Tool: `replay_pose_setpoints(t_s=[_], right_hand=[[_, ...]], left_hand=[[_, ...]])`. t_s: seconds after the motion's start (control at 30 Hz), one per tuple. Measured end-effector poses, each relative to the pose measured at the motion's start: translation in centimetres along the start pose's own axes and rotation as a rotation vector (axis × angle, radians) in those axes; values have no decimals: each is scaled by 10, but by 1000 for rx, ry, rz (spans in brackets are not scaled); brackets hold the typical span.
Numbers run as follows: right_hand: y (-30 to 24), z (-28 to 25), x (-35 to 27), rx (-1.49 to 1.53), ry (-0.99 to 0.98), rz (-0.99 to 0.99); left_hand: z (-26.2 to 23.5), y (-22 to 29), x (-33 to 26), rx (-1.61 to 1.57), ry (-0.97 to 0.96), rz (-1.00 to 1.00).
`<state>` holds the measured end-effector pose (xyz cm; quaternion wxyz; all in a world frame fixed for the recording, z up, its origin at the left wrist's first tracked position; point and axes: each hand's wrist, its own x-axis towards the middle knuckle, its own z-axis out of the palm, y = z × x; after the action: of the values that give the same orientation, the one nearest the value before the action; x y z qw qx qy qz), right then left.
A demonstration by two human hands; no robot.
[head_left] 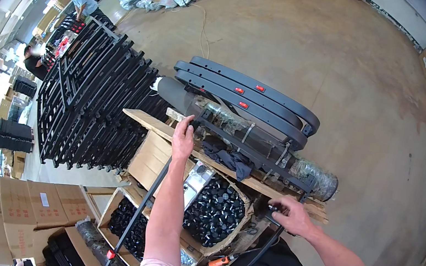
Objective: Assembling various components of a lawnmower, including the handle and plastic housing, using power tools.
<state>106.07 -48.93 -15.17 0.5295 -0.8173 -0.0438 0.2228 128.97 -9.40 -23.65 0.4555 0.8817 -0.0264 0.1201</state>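
Note:
A black metal tube frame (249, 149) lies across the padded rollers in front of me, its two side tubes running back toward my body. My left hand (183, 140) is at the frame's far left corner, fingers together and closed over the tube. Beside the right side tube, my right hand (293, 217) is curled, thumb and fingers drawn together. A small dark thing shows at its fingertips, too small to name. Under the left arm, a red clip (110, 254) sits on the left side tube. Between my arms stands a carton of black plastic caps (215, 211).
Curved dark-grey rails (247, 91) with red switches rest beyond the rollers. Stacked black frames (98, 98) rise at left, with two people behind. A second box of black parts (127, 225), an orange-handled tool (219, 262), a dark cloth (228, 160) and cartons (35, 202) are near.

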Motion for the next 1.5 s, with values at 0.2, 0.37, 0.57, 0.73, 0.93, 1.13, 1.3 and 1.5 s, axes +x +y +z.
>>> replay_pose_setpoints(t_s=[0.2, 0.37, 0.57, 0.73, 0.93, 1.13, 1.3, 1.5], right_hand=[[11, -38, 0, -140, 235, 49], [21, -67, -10, -360, 376, -13], [21, -67, -15, -503, 342, -80], [14, -58, -18, -565, 215, -115], [11, -56, -21, -746, 181, -188], [3, -45, -18, -813, 178, -104], [2, -41, -11, -880, 246, -12], [18, -44, -7, -939, 250, -98]], left_hand=[[8, -3, 2, 64, 42, -22], [16, -5, 7, -219, 83, -183], [6, -6, 2, -195, 8, -193], [-4, -15, -1, -102, 68, -76], [4, 13, 4, -37, 52, -239], [4, -10, 0, -285, 134, -199], [0, -4, 1, -121, 110, -221], [0, 5, 2, -55, 74, -287]])
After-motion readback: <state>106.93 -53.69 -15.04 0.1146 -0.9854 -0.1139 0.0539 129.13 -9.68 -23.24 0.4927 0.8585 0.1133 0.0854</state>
